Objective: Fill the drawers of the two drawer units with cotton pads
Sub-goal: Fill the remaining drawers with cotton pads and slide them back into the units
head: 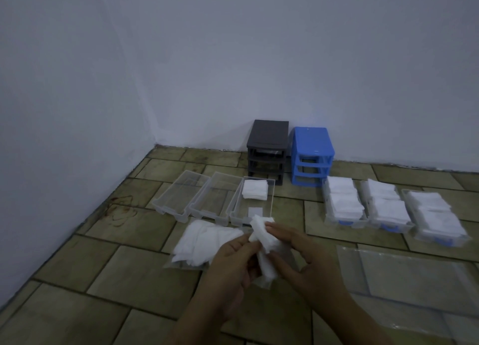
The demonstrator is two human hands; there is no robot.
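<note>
At the far left of the tiled floor (129, 274) we see two clear drawers (181, 193) lying side by side with nothing in them, and touching them on the right a third drawer (234, 207) with a small stack of cotton pads (254, 189) at its far end. Just in front of these lies an open plastic bag of loose pads (204, 243). Our left hand (233, 264) and right hand (303, 256) meet over the floor near that bag, the fingers of both curled around a bunch of pads (261, 238), pinching it from either side. Behind, against the wall, the dark drawer unit (268, 150) stands just beside the blue drawer unit (312, 155), both with their slots open. To the right, three filled drawers (388, 204) sit in a row, packed with pads. Nearest us on the right lie flat clear plastic bags (404, 274).
</note>
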